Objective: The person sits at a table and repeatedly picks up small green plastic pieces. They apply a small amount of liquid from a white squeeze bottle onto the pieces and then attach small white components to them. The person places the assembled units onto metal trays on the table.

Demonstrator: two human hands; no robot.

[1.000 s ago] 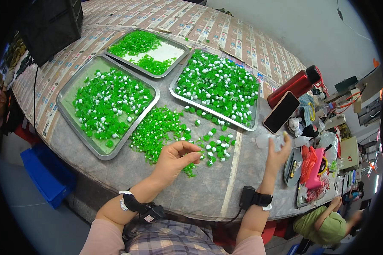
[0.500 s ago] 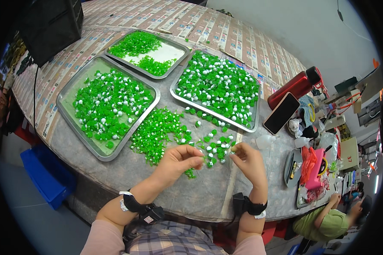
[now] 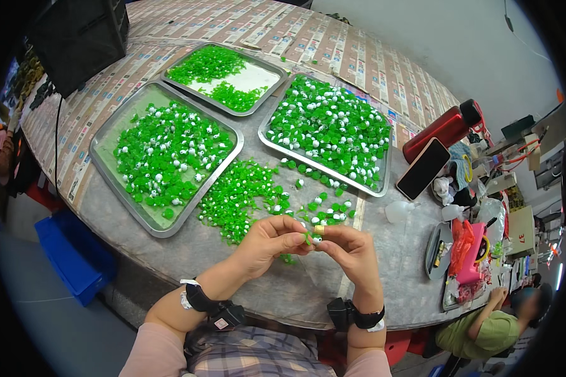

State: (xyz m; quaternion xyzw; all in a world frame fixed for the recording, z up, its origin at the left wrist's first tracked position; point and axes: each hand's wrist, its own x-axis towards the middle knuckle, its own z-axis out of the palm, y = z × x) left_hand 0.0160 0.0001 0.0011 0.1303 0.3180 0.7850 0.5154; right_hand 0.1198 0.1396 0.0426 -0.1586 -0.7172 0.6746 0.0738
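Note:
My left hand (image 3: 271, 244) and my right hand (image 3: 351, 250) meet over the near part of the table. A small green plastic piece (image 3: 307, 239) is pinched between my left thumb and forefinger. Against it, my right fingertips grip a white bead with a dark dot (image 3: 317, 239); whether the two are joined I cannot tell. A yellowish band (image 3: 320, 230) wraps one right fingertip. Just beyond my hands lie loose green pieces with white beads (image 3: 327, 212). Left of these spreads a pile of small green pieces (image 3: 236, 195).
Green-and-white pieces fill a left metal tray (image 3: 109, 139) and a right one (image 3: 277, 145); a far tray (image 3: 253, 76) holds green pieces. To the right are a phone (image 3: 423, 168), a red bottle (image 3: 439, 133) and a cluttered tray (image 3: 449, 300). A person in green (image 3: 484, 330) sits beyond.
My right hand has moved left from the loose pieces to my left hand, bringing a white bead. Their fingertips now meet. The whole view has shifted slightly.

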